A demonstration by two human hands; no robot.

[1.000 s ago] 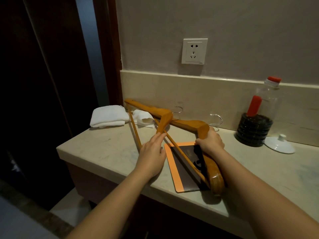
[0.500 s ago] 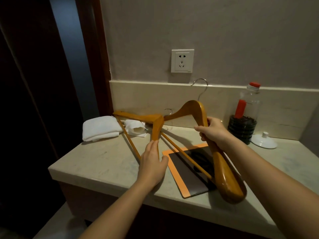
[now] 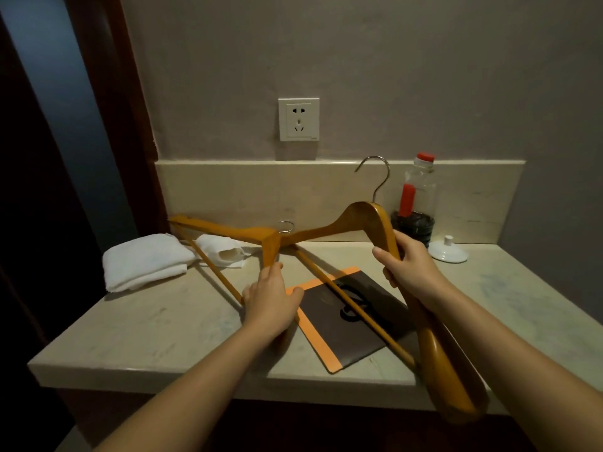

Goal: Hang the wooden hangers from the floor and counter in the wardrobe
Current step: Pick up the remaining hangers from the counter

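Observation:
Two wooden hangers with metal hooks are at the stone counter [image 3: 163, 327]. My right hand [image 3: 404, 262] grips the shoulder of the raised hanger [image 3: 326, 228]; its hook points up and its near end hangs past the counter's front edge. The second hanger [image 3: 222, 230] lies on the counter, its left tip near the back left corner. My left hand [image 3: 270, 298] rests on that hanger's near arm with fingers fairly straight and thumb spread, hiding the wood below it. The two hangers cross near the second one's hook.
A folded white towel [image 3: 146, 261] and crumpled tissue [image 3: 222, 252] lie at the counter's left. Under the hangers lies a dark folder with orange edges [image 3: 352, 334]. A red-capped bottle [image 3: 419, 203] and white lid [image 3: 448, 252] stand at the back right. Dark wooden panels [image 3: 49, 158] are left.
My right hand has lifted its hanger off the counter and tilted it up, hook now pointing upward. My left hand has stayed on the second hanger.

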